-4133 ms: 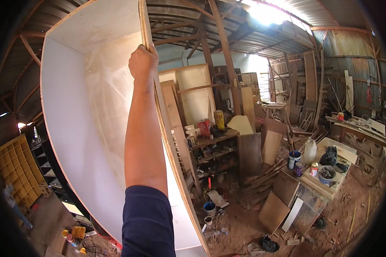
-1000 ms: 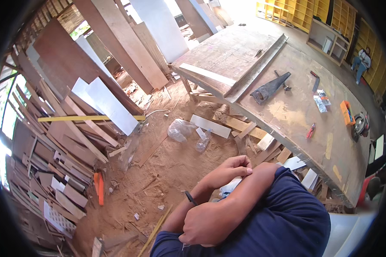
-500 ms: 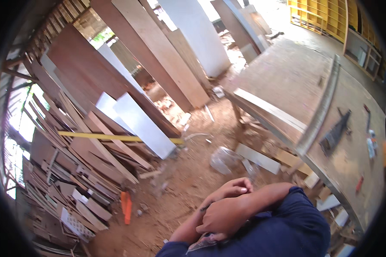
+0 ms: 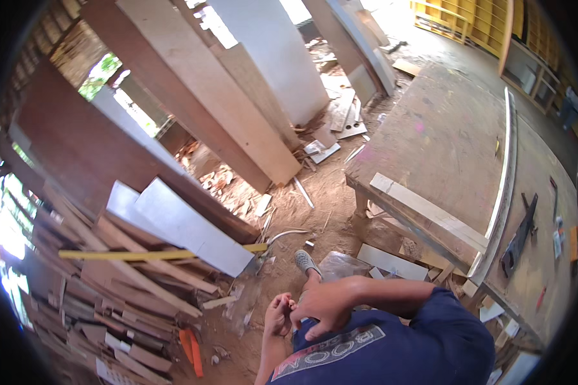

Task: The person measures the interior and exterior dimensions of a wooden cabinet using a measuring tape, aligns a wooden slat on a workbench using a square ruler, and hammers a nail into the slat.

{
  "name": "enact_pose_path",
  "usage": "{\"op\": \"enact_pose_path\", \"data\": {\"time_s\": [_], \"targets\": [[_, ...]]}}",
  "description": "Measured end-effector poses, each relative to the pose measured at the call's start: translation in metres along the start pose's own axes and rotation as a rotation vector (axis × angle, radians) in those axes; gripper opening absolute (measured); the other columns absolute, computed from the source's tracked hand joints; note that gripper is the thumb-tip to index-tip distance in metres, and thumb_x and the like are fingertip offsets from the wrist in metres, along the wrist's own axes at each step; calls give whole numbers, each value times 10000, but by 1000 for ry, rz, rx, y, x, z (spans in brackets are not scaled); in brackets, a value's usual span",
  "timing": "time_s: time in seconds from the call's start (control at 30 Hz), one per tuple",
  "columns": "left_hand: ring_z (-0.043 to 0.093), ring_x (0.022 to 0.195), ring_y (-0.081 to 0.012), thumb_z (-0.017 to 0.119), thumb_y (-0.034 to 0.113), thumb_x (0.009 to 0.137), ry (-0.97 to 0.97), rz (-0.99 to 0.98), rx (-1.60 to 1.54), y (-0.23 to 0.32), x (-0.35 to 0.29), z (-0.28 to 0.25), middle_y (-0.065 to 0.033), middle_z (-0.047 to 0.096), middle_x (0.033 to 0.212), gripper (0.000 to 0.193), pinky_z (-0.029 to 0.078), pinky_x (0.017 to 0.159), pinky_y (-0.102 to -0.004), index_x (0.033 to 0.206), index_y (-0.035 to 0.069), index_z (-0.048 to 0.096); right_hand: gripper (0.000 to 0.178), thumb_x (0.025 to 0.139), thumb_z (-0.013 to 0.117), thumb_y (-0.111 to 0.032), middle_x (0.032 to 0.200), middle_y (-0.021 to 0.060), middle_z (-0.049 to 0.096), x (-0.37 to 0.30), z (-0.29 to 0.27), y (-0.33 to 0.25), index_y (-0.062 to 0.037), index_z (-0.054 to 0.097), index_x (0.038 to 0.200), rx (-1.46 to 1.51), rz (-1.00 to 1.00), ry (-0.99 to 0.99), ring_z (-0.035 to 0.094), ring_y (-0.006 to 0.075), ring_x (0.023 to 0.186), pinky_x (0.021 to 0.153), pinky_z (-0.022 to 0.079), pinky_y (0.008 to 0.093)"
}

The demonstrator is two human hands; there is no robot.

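My left hand is raised in front of my dark blue shirt, its fingers curled together. Whatever they might hold is too small to make out. Beside it, my right hand reaches across from the right, with its fingertips at the left hand's fingers. The right thumb stands apart from those fingers, and I see nothing in that hand. Past the hands, a grey clog-style shoe on one foot shows on the dirt floor.
To the right stands a wooden workbench with a board strip, a handsaw and a red-handled tool. Scrap wood piles up at left, with a yellow strip across it. Tall panels lean behind.
My right hand has left the left wrist, and the hands now meet at the fingers. My left hand has drawn lower and to the left. The view has shifted, and a foot now shows.
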State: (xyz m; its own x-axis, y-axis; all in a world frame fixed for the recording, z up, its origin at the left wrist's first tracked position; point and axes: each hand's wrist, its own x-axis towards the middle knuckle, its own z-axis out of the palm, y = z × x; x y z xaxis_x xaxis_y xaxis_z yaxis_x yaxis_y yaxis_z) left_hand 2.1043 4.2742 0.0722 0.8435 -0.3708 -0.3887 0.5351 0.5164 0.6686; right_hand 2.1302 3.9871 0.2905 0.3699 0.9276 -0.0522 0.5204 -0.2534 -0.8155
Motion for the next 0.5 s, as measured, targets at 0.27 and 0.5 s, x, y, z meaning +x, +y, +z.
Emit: {"op": "enact_pose_path", "data": {"time_s": [0.27,0.5], "targets": [[695,897,-245,590,537,999,-329,-421,-75,166,264,85,-122,674,1077,653,552,746,-373,1374,6,535,193,972,617,-269,904,161,707,153,-129,172,-88,628,1039,-11,260,802,664,442,880,844,471,521],[692,893,-258,584,609,946,-644,-778,100,251,428,101,-132,665,1097,762,544,727,-364,1400,0,521,409,951,725,-413,1121,151,719,47,-193,244,-80,710,1188,82,704,1496,691,298,1061,940,531,407]]}}
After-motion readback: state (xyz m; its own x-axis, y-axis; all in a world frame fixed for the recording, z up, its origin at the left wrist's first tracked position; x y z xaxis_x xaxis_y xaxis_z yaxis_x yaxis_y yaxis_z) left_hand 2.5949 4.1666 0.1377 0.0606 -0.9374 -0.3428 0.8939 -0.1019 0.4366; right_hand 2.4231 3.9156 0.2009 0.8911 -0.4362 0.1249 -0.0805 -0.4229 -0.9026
